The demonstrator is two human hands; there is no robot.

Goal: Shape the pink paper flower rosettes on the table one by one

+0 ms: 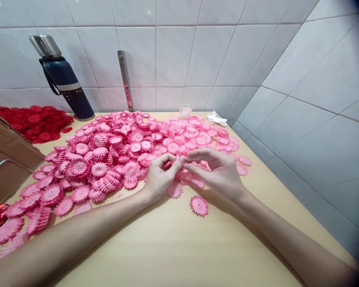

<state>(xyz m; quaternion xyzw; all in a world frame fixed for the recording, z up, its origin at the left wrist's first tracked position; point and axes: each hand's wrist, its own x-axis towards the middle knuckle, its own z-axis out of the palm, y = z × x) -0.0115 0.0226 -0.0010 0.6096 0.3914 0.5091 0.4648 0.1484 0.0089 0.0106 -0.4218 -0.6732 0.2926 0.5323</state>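
My left hand (161, 175) is closed in a pinch, thumb against bent forefinger. Its fingertips meet those of my right hand (217, 171), which also pinches with thumb and forefinger. Whatever lies between the fingertips is too small or hidden to make out. Both hands hover over the front edge of a large heap of pink scalloped flower discs (100, 169). Just below them on the table (155, 247) lies a single pink flower disc (199, 206) with a small dark dot at its middle. Paler pink discs (175, 190) lie under the hands.
Behind the heap are a small clear cup (185, 111) and a crumpled white tissue (217, 118). A dark blue flask (66, 85) leans at back left by red flower discs (37, 123). A cardboard box (12, 155) stands at left. Tiled walls bound the table behind and right.
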